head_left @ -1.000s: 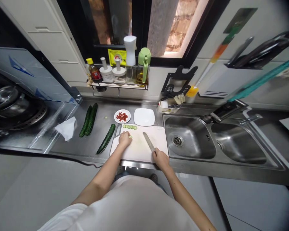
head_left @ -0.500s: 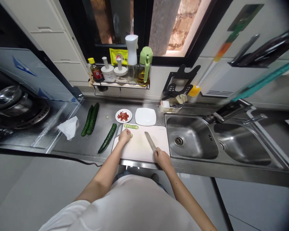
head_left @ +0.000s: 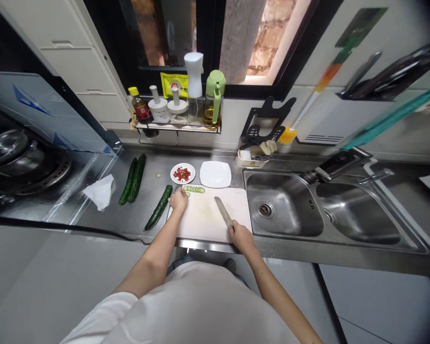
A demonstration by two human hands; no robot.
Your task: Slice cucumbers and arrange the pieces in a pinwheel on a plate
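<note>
A knife is gripped by its handle in my right hand, its blade pointing away over the right half of the white cutting board. Near the board's upper left corner, my left hand has its fingers pinched at a cucumber slice, just below a row of overlapping slices. A whole cucumber lies left of the board, close to my left hand. Beyond the board are a plate of chopped red pieces and a bare white plate.
Two more cucumbers and a crumpled white tissue lie on the left counter. A double sink is to the right. Bottles and jars stand on a rack at the back. A pot sits on the stove.
My left hand has moved left and slightly away from me with the slice, towards the row's left end. My right hand and the knife have barely moved.
</note>
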